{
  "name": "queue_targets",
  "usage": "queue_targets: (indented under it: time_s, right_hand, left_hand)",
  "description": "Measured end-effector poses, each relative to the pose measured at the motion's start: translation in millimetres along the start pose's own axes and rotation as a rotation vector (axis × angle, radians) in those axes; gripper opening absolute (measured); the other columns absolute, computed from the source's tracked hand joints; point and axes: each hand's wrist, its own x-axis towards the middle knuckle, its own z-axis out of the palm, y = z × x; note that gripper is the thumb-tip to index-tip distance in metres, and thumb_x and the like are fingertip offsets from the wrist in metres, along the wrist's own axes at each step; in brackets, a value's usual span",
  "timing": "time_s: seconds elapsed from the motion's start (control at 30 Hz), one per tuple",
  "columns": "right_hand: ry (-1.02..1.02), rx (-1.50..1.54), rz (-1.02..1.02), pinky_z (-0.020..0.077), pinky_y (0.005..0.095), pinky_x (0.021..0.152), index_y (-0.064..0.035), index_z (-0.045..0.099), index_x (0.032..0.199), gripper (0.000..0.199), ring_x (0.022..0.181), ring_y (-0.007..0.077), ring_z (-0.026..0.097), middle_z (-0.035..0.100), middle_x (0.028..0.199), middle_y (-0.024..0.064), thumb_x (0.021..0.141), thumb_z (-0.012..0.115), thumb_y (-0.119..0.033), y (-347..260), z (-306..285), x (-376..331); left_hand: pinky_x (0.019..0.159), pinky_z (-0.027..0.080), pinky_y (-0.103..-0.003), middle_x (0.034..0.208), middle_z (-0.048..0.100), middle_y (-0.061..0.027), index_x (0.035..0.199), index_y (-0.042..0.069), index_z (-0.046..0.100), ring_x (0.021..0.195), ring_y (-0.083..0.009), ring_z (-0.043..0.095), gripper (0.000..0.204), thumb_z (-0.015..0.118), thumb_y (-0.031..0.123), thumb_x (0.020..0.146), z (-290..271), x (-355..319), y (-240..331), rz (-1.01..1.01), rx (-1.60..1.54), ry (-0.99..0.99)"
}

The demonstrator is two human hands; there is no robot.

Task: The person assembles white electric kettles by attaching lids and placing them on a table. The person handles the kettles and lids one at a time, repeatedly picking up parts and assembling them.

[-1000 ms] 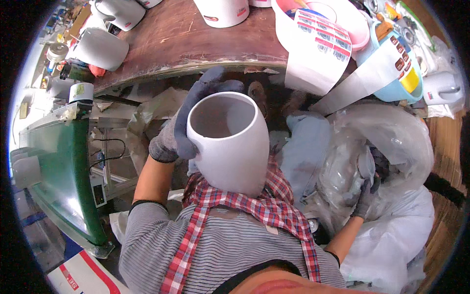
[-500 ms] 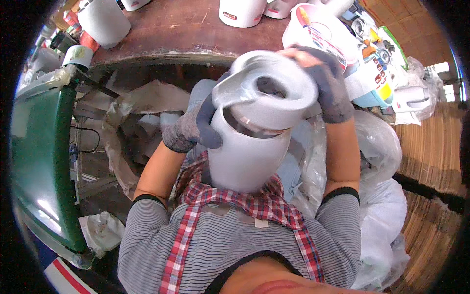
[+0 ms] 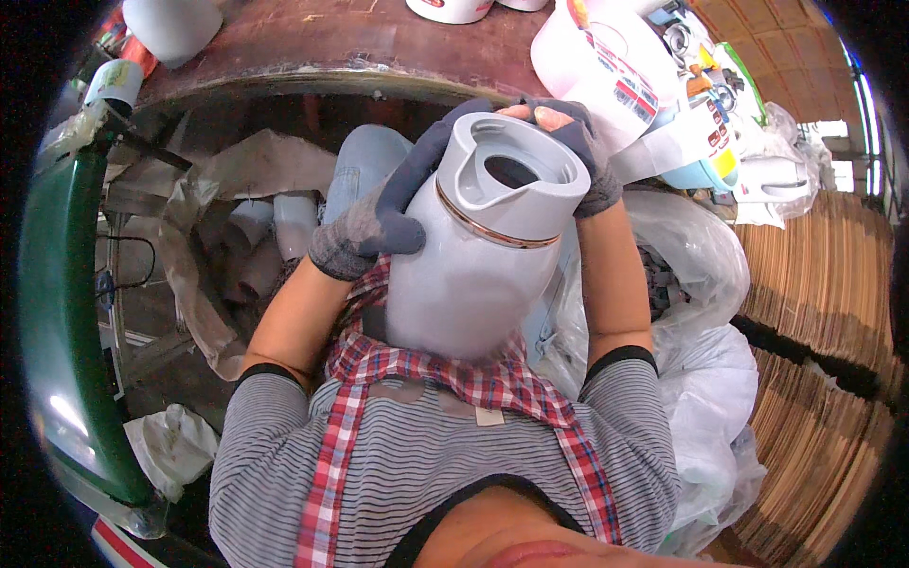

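A pale grey jug body (image 3: 464, 284), like a thermos pot, leans against my apron in my lap. Its grey spouted collar (image 3: 502, 204) sits on the body's mouth, with a copper-coloured ring at the joint and a round hole in the top. My left hand (image 3: 393, 208), in a grey and dark blue glove, is wrapped round the jug's left side near the collar. At the collar's far right edge, my right hand (image 3: 573, 142) grips with bare fingertips showing past its glove. The jug hides part of the right hand's fingers.
A brown worktable (image 3: 312, 43) stands ahead, bearing a white body (image 3: 175, 28) and a white tub (image 3: 606, 76). Left is a green panel (image 3: 71, 331). Right are plastic bags (image 3: 696, 256) and stacked cardboard (image 3: 824, 284). An open sack (image 3: 204, 275) holds grey parts.
The collar, tilted with a gap beneath it before, now sits down on the jug body. My right hand has shifted left and lies lower along its far side.
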Motion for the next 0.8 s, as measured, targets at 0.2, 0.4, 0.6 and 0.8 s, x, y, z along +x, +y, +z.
queue_targets:
  time_s: [0.2, 0.4, 0.6, 0.8]
  right_hand:
    - [0.083, 0.070, 0.106, 0.0517, 0.0285, 0.086, 0.0044, 0.067, 0.118, 0.042, 0.094, 0.0156, 0.065, 0.070, 0.107, 0.0084, 0.097, 0.053, -0.030, 24, -2, -2]
    - [0.289, -0.055, -0.281, 0.0464, 0.0319, 0.092, 0.0017, 0.065, 0.114, 0.043, 0.104, 0.0170, 0.059, 0.065, 0.110, 0.0075, 0.102, 0.046, -0.035, 41, 20, -7]
    - [0.325, -0.044, -0.290, 0.0454, 0.0312, 0.089, 0.0003, 0.062, 0.106, 0.050, 0.098, 0.0155, 0.056, 0.062, 0.105, 0.0053, 0.099, 0.048, -0.047, 89, 31, -21]
    - [0.232, -0.023, -0.412, 0.0443, 0.0311, 0.096, 0.0008, 0.062, 0.114, 0.046, 0.105, 0.0169, 0.058, 0.064, 0.113, 0.0081, 0.101, 0.049, -0.042, 100, 28, -16]
  left_hand:
    - [0.116, 0.028, -0.040, 0.152, 0.038, -0.0136, 0.149, 0.003, 0.035, 0.140, -0.0261, 0.037, 0.094, 0.060, 0.066, 0.084, -15, 17, -4, 0.197, 0.075, 0.094]
    - [0.113, 0.033, -0.039, 0.137, 0.057, -0.0133, 0.135, 0.000, 0.054, 0.129, -0.0250, 0.050, 0.088, 0.045, 0.074, 0.089, -26, 16, 10, 0.070, 0.388, 0.031]
    - [0.108, 0.037, -0.038, 0.127, 0.062, -0.0127, 0.129, 0.000, 0.058, 0.122, -0.0256, 0.055, 0.074, 0.037, 0.064, 0.097, -13, 12, -17, 0.095, 0.348, 0.101]
    - [0.101, 0.042, -0.038, 0.109, 0.066, -0.0135, 0.107, -0.002, 0.066, 0.112, -0.0259, 0.059, 0.038, 0.048, 0.032, 0.101, -9, 6, -18, -0.055, 0.525, 0.295]
